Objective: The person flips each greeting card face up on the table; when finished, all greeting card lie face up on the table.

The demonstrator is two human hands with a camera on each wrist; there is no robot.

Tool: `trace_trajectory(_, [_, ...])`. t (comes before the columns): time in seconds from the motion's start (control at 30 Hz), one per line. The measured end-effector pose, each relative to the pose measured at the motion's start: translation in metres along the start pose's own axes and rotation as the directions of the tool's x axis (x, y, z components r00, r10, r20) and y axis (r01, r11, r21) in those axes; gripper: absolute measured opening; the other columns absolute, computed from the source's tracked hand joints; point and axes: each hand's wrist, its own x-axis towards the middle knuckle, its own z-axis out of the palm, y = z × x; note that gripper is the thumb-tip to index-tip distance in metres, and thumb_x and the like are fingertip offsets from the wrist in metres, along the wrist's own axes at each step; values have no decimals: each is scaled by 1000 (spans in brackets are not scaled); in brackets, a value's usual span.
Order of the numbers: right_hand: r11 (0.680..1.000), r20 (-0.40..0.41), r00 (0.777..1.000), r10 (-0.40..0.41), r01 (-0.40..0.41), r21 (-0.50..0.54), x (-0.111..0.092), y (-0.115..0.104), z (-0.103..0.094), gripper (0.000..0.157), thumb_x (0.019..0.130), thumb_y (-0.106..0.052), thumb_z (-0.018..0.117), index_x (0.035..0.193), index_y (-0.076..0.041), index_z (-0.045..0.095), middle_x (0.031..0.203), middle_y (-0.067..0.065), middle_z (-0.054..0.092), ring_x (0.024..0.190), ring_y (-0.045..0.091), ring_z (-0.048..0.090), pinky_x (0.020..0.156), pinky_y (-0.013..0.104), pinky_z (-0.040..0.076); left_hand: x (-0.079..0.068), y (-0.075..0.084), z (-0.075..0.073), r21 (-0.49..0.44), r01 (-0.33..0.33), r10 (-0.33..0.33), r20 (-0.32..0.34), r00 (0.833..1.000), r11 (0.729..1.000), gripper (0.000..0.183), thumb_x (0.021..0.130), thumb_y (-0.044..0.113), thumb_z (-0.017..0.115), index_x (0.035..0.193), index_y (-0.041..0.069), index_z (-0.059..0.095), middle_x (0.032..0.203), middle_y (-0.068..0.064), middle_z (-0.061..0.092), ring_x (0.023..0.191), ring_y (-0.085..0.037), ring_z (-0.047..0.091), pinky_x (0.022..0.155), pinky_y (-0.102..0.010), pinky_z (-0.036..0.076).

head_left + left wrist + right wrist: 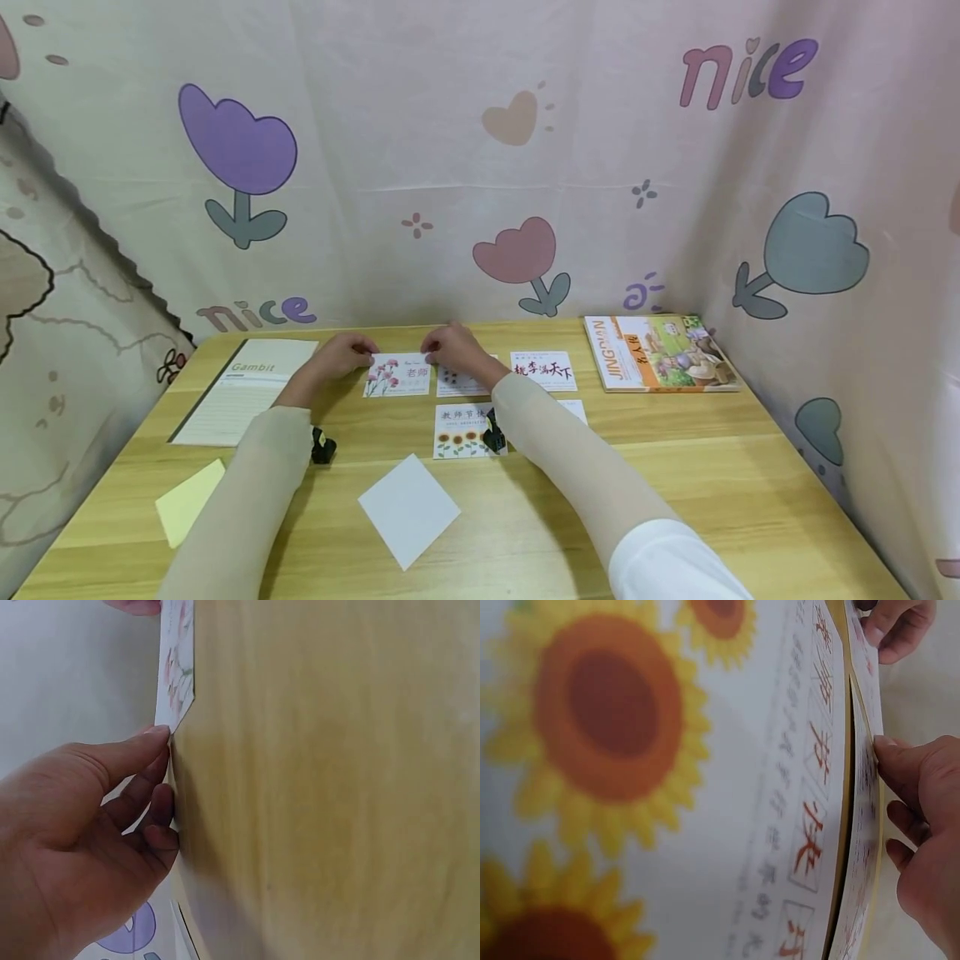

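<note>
A white card with pink carnations (396,375) lies at the back middle of the table in the head view. My left hand (337,362) pinches its upper left corner between thumb and fingers; the left wrist view shows the thumb (146,750) on that corner. At the card's upper right corner, my right hand (459,350) pinches the edge. Just right of it sits another printed card (457,384), partly covered by the right hand and forearm. A sunflower card (453,433) lies in front, close under the right wrist camera, its sunflower (607,705) large in that view.
A card with red writing (551,372) and a half-hidden card (574,410) lie to the right. A blank white square (409,512) is nearer me. Left are a Gambit notepad (240,400) and yellow paper (187,500); a book (660,354) lies back right. A curtain hangs behind.
</note>
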Motion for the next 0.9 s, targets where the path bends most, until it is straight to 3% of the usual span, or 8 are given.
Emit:
trace_trajectory(0.13, [999, 0, 1000, -22, 22, -45, 2, 0, 1, 15, 96, -29, 70, 108, -24, 77, 105, -11, 73, 105, 12, 54, 110, 38, 35, -1, -1, 0, 8, -18, 18, -5, 1000, 1000, 18, 98, 3, 60, 112, -4, 68, 110, -21, 66, 100, -32, 57, 97, -50, 45])
trace_trajectory(0.27, [999, 8, 1000, -24, 24, -26, 2, 0, -1, 18, 96, -29, 71, 112, -22, 76, 107, -9, 72, 104, 12, 55, 105, 35, 40, -4, 1, -1, -2, -13, 13, 0, 1000, 1000, 19, 99, 4, 59, 114, -4, 67, 112, -21, 66, 103, -33, 58, 98, -51, 45])
trace_trajectory(0.43, [989, 3, 1000, 2, -2, 148, -2, -1, -12, 25, 97, -24, 69, 120, -16, 73, 111, -1, 70, 101, 13, 60, 89, 29, 51, -12, 9, -8, -37, 7, -6, 6, 1000, 999, 24, 101, 9, 57, 122, -2, 65, 115, -19, 64, 104, -31, 56, 90, -42, 47])
trace_trajectory(0.53, [967, 6, 1000, -17, 15, 256, -9, -6, -21, 27, 98, -20, 68, 123, -12, 71, 113, 0, 68, 105, 15, 59, 91, 31, 51, -22, 16, -13, -55, -16, 16, 4, 1000, 998, 26, 102, 11, 56, 124, -2, 64, 114, -18, 64, 103, -30, 58, 86, -38, 48])
trace_trajectory(0.7, [928, 53, 994, -99, 73, 364, -35, -22, -27, 28, 98, -16, 67, 124, -5, 69, 110, 2, 67, 103, 18, 59, 88, 30, 51, -53, 31, -11, -103, -63, 62, -4, 998, 993, 27, 102, 14, 59, 123, -2, 65, 114, -17, 67, 101, -27, 61, 86, -34, 50])
trace_trajectory(0.9, [930, 123, 970, -212, 161, 331, -76, -48, -20, 25, 96, -16, 69, 120, -6, 71, 107, 1, 69, 97, 13, 60, 82, 22, 49, -106, 48, 2, -150, -33, 37, 20, 999, 988, 30, 101, 23, 62, 122, 3, 67, 114, -12, 68, 98, -21, 59, 81, -31, 50])
